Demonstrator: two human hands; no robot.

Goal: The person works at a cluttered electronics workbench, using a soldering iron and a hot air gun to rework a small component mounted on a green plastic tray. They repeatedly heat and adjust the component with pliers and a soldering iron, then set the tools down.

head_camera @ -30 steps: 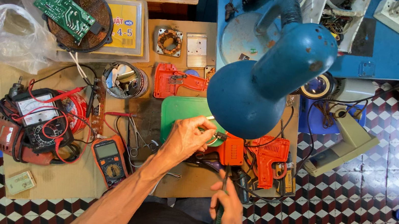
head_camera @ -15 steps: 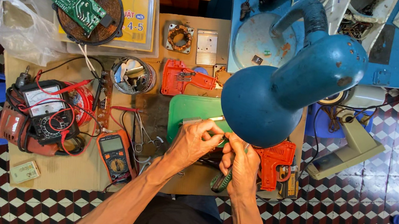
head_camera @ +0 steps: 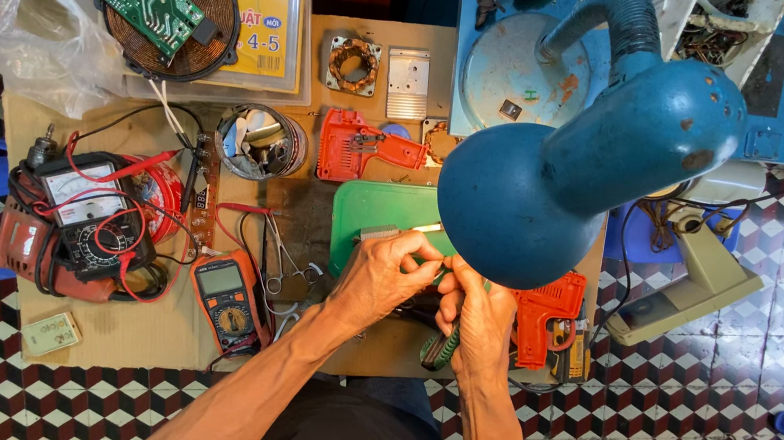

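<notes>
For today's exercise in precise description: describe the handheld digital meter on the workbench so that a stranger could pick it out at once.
Start at the big blue lamp shade over the cardboard-covered bench, then go left past the person's left hand to the bench's near edge. There lies the digital meter: orange-edged, with a grey screen above a round dial. The analog meter further left has a white needle scale and tangled red leads.

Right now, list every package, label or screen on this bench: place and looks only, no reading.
Clear plastic box, bench top left: flat, yellow printed label.
Digital multimeter, beside the left hand: orange case, grey blank screen.
Analog meter, bench left: black body, white dial face.
</notes>
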